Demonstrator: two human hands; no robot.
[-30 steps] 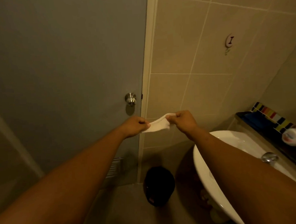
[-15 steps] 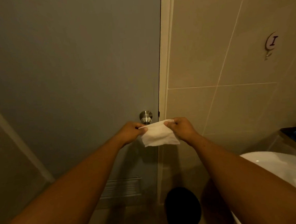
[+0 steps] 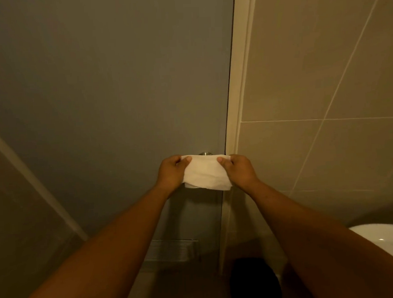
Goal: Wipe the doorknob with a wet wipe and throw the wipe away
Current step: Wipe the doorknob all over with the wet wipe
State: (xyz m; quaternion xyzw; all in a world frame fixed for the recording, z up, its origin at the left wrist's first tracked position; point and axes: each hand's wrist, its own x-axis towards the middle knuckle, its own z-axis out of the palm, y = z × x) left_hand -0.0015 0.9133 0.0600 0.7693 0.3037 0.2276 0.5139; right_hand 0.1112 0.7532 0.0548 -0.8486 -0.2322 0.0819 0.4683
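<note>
Left hand (image 3: 171, 171): closed on the left edge of the wet wipe (image 3: 206, 172), thumb on the front face.
Right hand (image 3: 237, 169): closed on the right edge in the same pinch, thumb forward.
Wet wipe: stretched flat between both hands, held in front of the doorknob (image 3: 205, 153); whether it touches the metal cannot be told.
Doorknob: on the grey door (image 3: 110, 96), close to the frame; only its top rim shows above the wipe.
Bin (image 3: 253, 280): dark shape on the floor below, likely where the wipe ends up.
Risk, coverage: a flat sheet may only skim the knob's face, leaving the sides and neck unwiped.
Risk, grip: a thin wet sheet pinched at its edges could tear or slip if pulled tight over the knob.
</note>
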